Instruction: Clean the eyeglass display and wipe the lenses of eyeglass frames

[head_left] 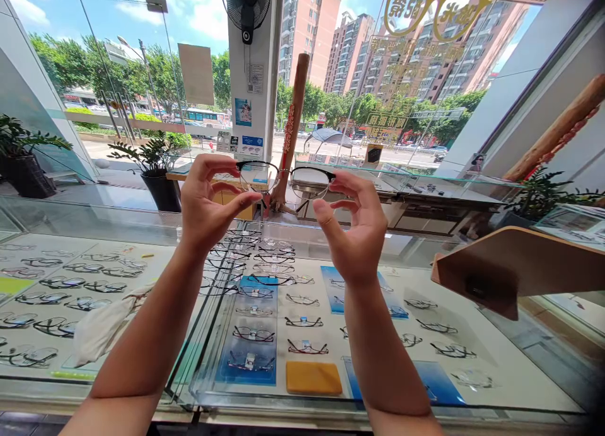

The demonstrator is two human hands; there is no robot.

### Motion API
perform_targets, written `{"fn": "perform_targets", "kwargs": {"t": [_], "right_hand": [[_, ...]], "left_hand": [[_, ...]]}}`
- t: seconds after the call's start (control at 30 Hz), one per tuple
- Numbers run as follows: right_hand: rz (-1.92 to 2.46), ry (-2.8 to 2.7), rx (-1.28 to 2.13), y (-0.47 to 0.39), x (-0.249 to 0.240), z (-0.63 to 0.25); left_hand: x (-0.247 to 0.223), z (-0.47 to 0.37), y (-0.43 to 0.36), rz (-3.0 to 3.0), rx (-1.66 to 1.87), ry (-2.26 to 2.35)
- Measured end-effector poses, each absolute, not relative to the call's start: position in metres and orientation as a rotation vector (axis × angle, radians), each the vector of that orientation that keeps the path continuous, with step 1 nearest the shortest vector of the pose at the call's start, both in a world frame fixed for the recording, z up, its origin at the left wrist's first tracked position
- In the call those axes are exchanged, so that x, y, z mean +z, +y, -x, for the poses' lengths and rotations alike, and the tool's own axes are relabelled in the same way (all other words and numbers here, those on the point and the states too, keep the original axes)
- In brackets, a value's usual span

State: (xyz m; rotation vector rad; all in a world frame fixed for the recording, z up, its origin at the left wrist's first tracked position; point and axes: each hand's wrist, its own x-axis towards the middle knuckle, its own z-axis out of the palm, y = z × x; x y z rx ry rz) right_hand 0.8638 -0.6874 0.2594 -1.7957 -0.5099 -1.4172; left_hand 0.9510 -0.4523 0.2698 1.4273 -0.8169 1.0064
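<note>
A pair of glasses (284, 171) with dark upper rims and clear lenses is held up in the air above the display counter. My left hand (210, 200) grips its left end, fingers curled at the upper corner and thumb near the lower lens edge. At the right end, my right hand (354, 218) pinches the upper corner between bent fingers and thumb. The temples are mostly hidden; their tips show below the lenses.
A glass display case (387, 360) below holds rows of glasses, blue cards and a yellow case (313, 377). A whitish cloth (101, 326) lies at the left. A brown wooden panel (515, 266) juts in at the right. Potted plants stand by the window.
</note>
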Motion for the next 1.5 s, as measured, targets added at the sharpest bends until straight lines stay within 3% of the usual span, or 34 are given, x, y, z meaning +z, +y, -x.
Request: {"fn": "perform_targets", "kwargs": {"t": [0.53, 1.0, 1.5], "right_hand": [[1.859, -0.564, -1.646, -0.683, 0.255, -0.872], [1.278, -0.41, -0.901, -0.685, 0.252, -0.895], [1.353, -0.38, -1.277, -0.676, 0.25, -0.893]], "left_hand": [[0.255, -0.962, -0.476, -1.37, 1.109, -0.846], [0.245, -0.945, -0.483, -1.427, 1.453, -0.781], [0.235, -0.969, -0.487, -1.314, 1.474, -0.848]]}}
